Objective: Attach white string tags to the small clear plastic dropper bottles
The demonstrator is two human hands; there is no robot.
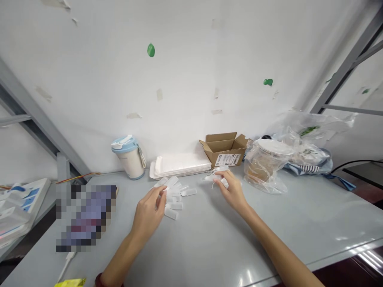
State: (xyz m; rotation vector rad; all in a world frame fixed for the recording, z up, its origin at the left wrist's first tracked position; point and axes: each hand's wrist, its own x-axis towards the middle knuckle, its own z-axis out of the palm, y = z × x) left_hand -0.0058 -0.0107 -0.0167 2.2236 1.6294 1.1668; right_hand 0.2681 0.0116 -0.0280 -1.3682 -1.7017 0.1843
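Observation:
Several small white tags (pixel 176 195) lie in a loose pile on the grey table (pixel 209 247). My left hand (pixel 149 215) rests at the pile's left edge, its fingers curled and pinching one of the tags. My right hand (pixel 230 189) is to the right of the pile, fingers closed round a few white tags with thin strings (pixel 220 172), held just above the table in front of the cardboard box (pixel 224 149).
A white and blue lidded cup (pixel 129 156) stands at the back left, a flat stack of white bags (pixel 179 164) beside it. A clear plastic bag holding a lidded tub (pixel 266 163) sits at the right. A blurred phone (pixel 85 217) and a power strip (pixel 20 199) lie left.

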